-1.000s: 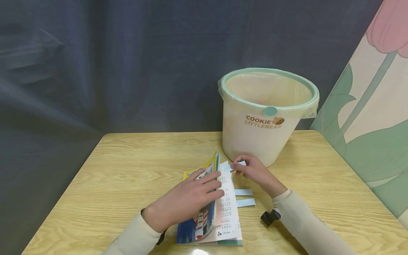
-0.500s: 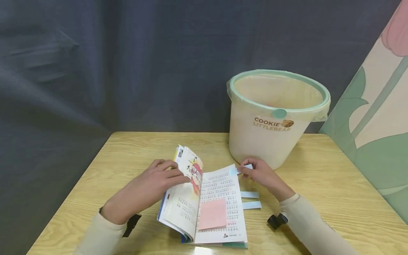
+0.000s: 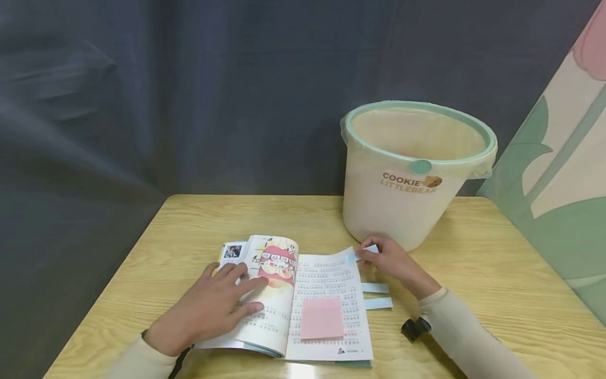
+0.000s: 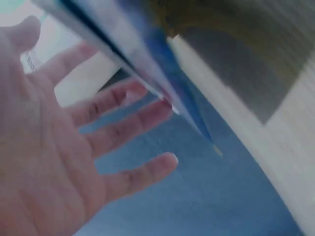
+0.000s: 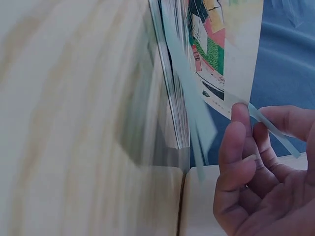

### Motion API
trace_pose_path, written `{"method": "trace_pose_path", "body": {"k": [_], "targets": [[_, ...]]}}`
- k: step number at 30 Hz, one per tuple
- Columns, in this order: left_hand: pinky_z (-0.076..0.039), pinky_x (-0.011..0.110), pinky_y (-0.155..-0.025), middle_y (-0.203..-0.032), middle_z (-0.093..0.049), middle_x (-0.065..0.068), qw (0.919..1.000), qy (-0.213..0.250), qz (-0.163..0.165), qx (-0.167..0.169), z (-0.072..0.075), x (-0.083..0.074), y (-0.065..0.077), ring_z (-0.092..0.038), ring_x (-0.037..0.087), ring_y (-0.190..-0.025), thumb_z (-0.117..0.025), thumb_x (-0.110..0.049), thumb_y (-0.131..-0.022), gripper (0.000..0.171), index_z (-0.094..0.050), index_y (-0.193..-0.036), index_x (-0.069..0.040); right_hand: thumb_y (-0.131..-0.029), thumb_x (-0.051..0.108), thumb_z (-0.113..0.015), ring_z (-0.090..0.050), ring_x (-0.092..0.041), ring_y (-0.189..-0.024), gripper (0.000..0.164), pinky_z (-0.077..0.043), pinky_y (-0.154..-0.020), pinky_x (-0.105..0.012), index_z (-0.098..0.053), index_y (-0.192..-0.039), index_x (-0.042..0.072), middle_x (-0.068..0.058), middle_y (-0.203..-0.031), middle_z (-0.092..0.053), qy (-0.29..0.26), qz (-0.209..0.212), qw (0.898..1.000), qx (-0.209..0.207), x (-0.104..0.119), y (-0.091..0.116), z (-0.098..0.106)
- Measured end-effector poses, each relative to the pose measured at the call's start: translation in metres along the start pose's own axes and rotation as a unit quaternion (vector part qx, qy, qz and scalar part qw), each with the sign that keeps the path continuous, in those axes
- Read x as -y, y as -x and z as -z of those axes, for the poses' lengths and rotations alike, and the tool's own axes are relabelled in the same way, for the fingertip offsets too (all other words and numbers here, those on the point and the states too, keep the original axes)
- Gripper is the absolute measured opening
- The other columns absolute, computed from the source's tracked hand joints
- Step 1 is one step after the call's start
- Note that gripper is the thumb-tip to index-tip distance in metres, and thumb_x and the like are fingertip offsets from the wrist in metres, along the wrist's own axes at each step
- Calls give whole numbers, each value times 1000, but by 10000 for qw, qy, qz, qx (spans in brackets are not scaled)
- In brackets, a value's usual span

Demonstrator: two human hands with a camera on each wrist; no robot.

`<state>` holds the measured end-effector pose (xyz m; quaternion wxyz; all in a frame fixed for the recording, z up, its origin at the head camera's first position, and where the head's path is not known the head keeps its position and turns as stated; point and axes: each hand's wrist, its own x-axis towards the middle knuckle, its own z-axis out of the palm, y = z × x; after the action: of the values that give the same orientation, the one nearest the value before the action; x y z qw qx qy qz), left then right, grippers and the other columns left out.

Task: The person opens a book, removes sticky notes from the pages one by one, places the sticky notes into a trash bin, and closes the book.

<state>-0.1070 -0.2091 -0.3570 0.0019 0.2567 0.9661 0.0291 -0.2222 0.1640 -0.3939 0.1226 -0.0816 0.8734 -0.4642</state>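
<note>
An open book (image 3: 326, 273) lies on the table, a picture on its left page and lines of text on its right. My left hand (image 3: 208, 302) rests on the left pages with its fingers spread. In the left wrist view, that hand's fingertips lie along the book's edge. At the right page's top outer corner, my right hand (image 3: 395, 266) pinches a light blue sticky tab (image 3: 371, 250) between thumb and fingers. The tab's inner end is stuck to the page, whose corner lifts slightly. Lower down, a pink sticky note (image 3: 322, 318) covers part of the text.
Two more light blue tabs, an upper one (image 3: 375, 288) and a lower one (image 3: 379, 303), stick out of the book's right side. Behind my right hand stands a cream bin (image 3: 393, 210) with a green rim and a bag liner. A dark curtain (image 3: 236, 100) hangs behind the wooden table (image 3: 142, 284).
My left hand has turned the cover and front pages over to the left, laying the book open and uncovering the pink note. My right hand keeps pinching the tab.
</note>
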Motion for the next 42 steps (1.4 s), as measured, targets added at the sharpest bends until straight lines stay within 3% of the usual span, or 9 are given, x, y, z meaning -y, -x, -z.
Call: {"method": "trace_pose_path", "body": {"k": [5, 10, 15, 19, 23, 27, 32, 37, 42], "targets": [[-42, 60, -101, -118, -56, 5, 9995, -207, 222, 58, -11, -2, 4, -56, 26, -115, -59, -66, -87, 62, -54, -134, -26, -93, 25, -68, -65, -17, -72, 21, -48, -59, -29, -66, -98, 5, -9, -77, -70, 25, -48, 10000, 83, -3, 1, -2], [-43, 56, -105, -137, -53, 8, 9992, -327, -116, -201, -21, 0, 4, -46, 32, -135, -70, -57, -82, 72, -52, -135, -12, -93, 24, -68, -66, -18, -66, 19, -52, -55, -33, -65, -96, 6, -8, -77, -71, 163, -50, 9998, 96, -3, 0, -1], [-39, 50, -115, -157, -42, 1, 9972, -105, -676, -287, -23, -12, -2, -31, 34, -150, -80, -21, -82, 72, -48, -146, -14, -92, 23, -69, -68, -17, -63, 17, -51, -53, -33, -65, -94, 6, -6, -71, -68, 321, -17, 9994, 108, -3, -3, -2], [-41, 45, -114, -155, -45, -1, 9934, -72, -1140, -50, -19, -26, -6, -34, 31, -149, -68, 4, -79, 61, -59, -136, -17, -94, 20, -68, -68, -16, -62, 14, -51, -54, -30, -65, -93, 6, -5, -74, -71, 361, -70, 9993, 110, -2, -2, -7], [-43, 51, -110, -145, -54, 4, 9955, -138, -939, -30, -23, -37, -11, -40, 35, -144, -62, -17, -93, 29, -66, -121, -14, -95, 20, -68, -66, -14, -58, 13, -52, -55, -29, -66, -91, 8, -5, -72, -70, 535, -26, 9984, 160, 1, 0, -11], [-47, 64, -98, -142, -52, 7, 9983, -174, -537, 112, -29, -45, -14, -39, 47, -139, -64, -47, -92, 46, -63, -128, -19, -94, 24, -69, -60, -12, -53, 13, -49, -54, -29, -68, -90, 11, -4, -63, -61, 1104, 298, 9933, 138, 6, 2, -10], [-47, 70, -91, -138, -54, 6, 9990, -243, -335, 181, -32, -51, -13, -36, 53, -137, -69, -53, -87, 60, -60, -136, -21, -93, 27, -68, -48, -11, -55, 16, -39, -54, -27, -68, -87, 13, 3, -62, -54, 2008, 733, 9769, 9, 11, 4, -9], [-48, 69, -88, -129, -59, 6, 9993, -284, -228, -99, -33, -55, -12, -40, 53, -133, -73, -52, -83, 58, -63, -130, -19, -95, 32, -65, -47, -12, -57, 21, -36, -52, -28, -66, -87, 13, 2, -65, -54, 2861, 591, 9564, 2, 23, 12, -5], [-49, 69, -86, -126, -60, 6, 9991, -311, -200, -189, -34, -59, -11, -41, 55, -132, -74, -52, -81, 58, -64, -127, -19, -92, 36, -68, -57, -17, -64, 31, -40, -47, -30, -70, -105, 7, -2, -80, -66, 4004, 848, 9099, -668, 37, 31, -6]]}}
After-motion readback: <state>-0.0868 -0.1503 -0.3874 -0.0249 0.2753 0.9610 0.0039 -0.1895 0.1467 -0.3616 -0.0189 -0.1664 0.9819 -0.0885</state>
